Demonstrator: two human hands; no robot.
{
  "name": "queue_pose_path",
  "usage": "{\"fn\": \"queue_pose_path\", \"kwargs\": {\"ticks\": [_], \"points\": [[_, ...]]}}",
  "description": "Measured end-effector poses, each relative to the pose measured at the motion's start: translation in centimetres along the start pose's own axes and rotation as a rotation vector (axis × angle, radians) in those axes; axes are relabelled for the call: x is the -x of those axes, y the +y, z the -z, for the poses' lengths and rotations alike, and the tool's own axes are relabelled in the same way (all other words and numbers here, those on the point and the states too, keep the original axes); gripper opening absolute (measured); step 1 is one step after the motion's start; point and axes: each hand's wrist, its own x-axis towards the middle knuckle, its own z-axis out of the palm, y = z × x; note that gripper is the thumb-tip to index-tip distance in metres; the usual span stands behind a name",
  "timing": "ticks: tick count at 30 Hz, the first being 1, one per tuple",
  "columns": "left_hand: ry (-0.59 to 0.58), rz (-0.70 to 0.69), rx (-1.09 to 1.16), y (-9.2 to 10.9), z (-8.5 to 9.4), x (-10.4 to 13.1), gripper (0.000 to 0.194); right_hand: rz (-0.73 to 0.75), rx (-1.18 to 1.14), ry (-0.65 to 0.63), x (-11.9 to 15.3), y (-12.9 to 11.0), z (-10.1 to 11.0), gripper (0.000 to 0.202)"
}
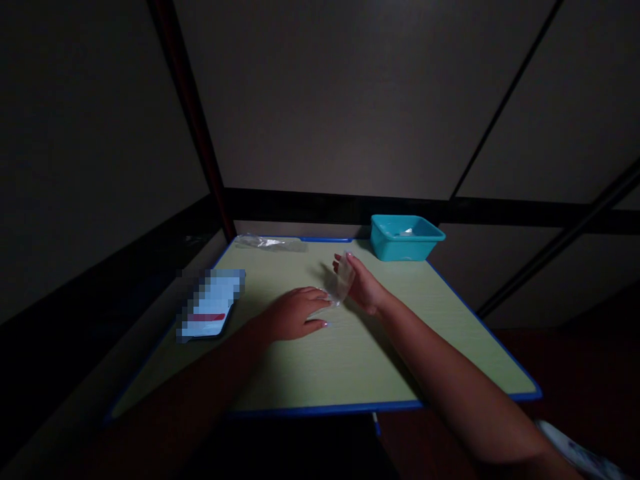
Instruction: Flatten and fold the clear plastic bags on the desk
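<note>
A thin clear plastic piece (343, 281) stands partly raised above the middle of the pale green table (320, 373). My right hand (364, 283) pinches its upper edge between thumb and fingers. Lying palm down on the table, my left hand (299, 312) has its fingers stretched out and spread, with the fingertips on the lower end of the plastic. The left thumb rests apart, nearer the table's front edge.
A turquoise basket (404, 250) with some clear plastic inside stands at the back right. Clear plastic wrapping (270, 245) lies along the back left edge. A lit phone or tablet (213, 307), partly pixelated, is at the left. Walls stand behind the table.
</note>
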Motion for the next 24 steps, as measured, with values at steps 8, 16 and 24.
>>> {"fn": "queue_pose_path", "kwargs": {"ticks": [8,16,24], "points": [[-0.004,0.006,0.006,0.5,0.4,-0.2,0.037,0.029,0.834,-0.120,0.7,0.7,0.1,0.081],[0.096,0.053,0.200,-0.5,0.0,-0.1,0.044,-0.088,1.197,-0.130,0.5,0.9,0.1,0.080],[0.405,0.432,0.663,-1.6,0.5,-0.7,0.022,-0.065,1.353,-0.107,0.4,1.8,0.0,0.064]]}}
